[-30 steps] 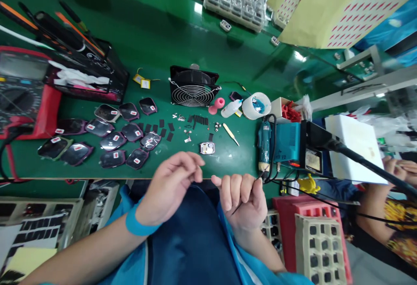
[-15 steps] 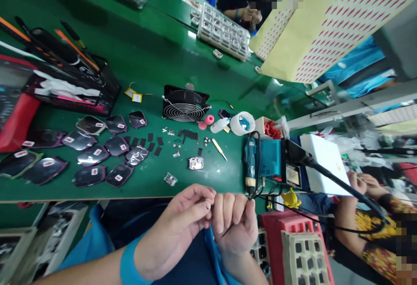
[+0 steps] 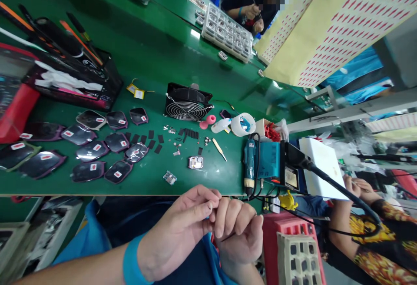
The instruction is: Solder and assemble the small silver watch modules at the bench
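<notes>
My left hand [image 3: 182, 222] is closed in a pinch, thumb against fingertips, just past the table's front edge. What it pinches is too small or hidden to make out. Touching it, my right hand [image 3: 239, 228] is curled, with a thin dark pointed thing [image 3: 228, 237] showing below its fingers; the rest of that is covered. Beyond the hands on the green table lie a small open device casing with a circuit board [image 3: 196, 162], a separate small circuit board [image 3: 170, 177] and a tool with a pale handle [image 3: 219, 149].
Dark screen panels [image 3: 91, 150] with red-marked labels lie at left, near black pads [image 3: 151, 134]. A fan [image 3: 188, 102] stands behind, with a white tub [image 3: 243, 124] to its right. An electric screwdriver [image 3: 249, 163] lies by a teal box [image 3: 269, 160]. Co-workers sit opposite and at right.
The view has shifted slightly. My hands stay together in nearly the same pose, a little further right in view. The co-worker opposite has moved their hands, and a thin tool shows there.
</notes>
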`<control>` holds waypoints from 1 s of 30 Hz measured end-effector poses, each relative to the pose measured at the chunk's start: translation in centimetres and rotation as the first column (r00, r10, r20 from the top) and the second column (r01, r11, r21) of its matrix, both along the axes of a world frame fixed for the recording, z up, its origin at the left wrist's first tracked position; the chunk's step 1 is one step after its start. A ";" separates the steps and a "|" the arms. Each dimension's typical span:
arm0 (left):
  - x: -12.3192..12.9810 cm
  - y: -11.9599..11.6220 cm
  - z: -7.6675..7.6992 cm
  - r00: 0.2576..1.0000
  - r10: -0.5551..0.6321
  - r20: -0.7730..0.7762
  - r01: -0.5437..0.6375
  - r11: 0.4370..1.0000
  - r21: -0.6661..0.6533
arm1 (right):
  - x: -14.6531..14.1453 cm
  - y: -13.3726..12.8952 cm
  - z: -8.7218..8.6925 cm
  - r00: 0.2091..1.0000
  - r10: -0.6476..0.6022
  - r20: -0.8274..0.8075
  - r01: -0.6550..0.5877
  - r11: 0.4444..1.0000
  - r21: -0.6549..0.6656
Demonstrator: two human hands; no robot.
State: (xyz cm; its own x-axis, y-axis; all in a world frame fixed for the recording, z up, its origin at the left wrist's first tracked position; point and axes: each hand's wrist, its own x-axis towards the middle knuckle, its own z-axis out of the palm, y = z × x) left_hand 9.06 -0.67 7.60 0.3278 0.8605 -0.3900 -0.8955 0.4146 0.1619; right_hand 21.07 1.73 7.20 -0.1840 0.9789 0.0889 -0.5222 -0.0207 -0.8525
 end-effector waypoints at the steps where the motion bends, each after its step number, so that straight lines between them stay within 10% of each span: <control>1: 0.0 0.1 0.1 1.000 0.000 0.002 0.000 1.000 0.000 | 0.0 -0.1 0.0 1.000 -0.008 0.011 0.008 1.000 0.009; 19: -0.1 0.1 -0.4 0.991 0.017 -0.130 -0.011 0.999 0.046 | -0.2 0.1 0.0 0.987 0.016 -0.161 -0.043 0.985 -0.164; 30: -0.2 0.1 -0.1 1.000 -0.009 -0.018 0.009 1.000 0.009 | 0.5 -0.4 -0.6 0.997 0.078 0.024 -0.080 0.989 0.122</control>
